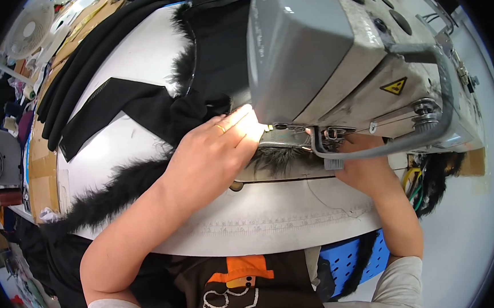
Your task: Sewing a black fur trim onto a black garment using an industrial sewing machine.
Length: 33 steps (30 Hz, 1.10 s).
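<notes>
Black feather trim lies in the head view on the white table, reaching from its near left edge to the left wrist. Its long axis runs left to right, slanting slightly away. A dark fluffy edge shows between the two hands, just left of the presser foot; whether it is the same strip is hidden. The left hand is nearer to both, directly beside the fluff. It is palm down, fingers stretched and close together, by the bunched black fabric; its thumb is hidden, so I cannot tell whether it pinches anything. The right hand is right of the presser foot, partly behind the sewing machine's guard bar; its fingertips are hidden, and its grip cannot be told.
</notes>
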Available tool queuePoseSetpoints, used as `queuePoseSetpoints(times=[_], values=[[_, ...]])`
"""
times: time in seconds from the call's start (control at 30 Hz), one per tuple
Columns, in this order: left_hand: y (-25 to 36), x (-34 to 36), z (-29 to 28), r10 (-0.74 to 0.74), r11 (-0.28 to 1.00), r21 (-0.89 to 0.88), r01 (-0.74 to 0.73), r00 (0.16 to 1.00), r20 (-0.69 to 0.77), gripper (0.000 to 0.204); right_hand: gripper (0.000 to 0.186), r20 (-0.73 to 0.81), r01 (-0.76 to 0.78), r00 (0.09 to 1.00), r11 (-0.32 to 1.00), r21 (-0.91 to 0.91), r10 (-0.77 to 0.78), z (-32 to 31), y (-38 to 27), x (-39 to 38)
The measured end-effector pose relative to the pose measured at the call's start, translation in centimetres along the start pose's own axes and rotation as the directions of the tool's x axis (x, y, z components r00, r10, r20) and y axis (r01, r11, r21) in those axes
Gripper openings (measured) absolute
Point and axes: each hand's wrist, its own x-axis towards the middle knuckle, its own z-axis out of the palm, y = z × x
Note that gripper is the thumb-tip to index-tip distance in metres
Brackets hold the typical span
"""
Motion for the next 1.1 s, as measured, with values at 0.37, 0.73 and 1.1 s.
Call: queuePoseSetpoints(times=[0.37, 0.73, 1.1], values=[[3.1, -1.9, -0.1, -0.076, 0.989, 0.128, 0.078, 0.997, -0.016, 0.036, 0.057, 0.214, 0.107, 0.964, 0.966, 0.236, -0.159, 0.8, -0.9, 2.4], [0.8, -0.4, -1.1, -0.048, 0.994, 0.098, 0.039, 0.995, 0.093, 0.036, 0.031, 0.090, 0.090, 0.990, 0.970, 0.226, -0.113, -0.9, -1.3, 2.5], [2.0, -0.8, -0.6, -0.019, 0.985, 0.174, 0.005, 0.997, 0.077, 0.034, 0.025, 0.105, 0.096, 0.987, 0.976, 0.197, -0.118, -1.0, -1.8, 2.9]])
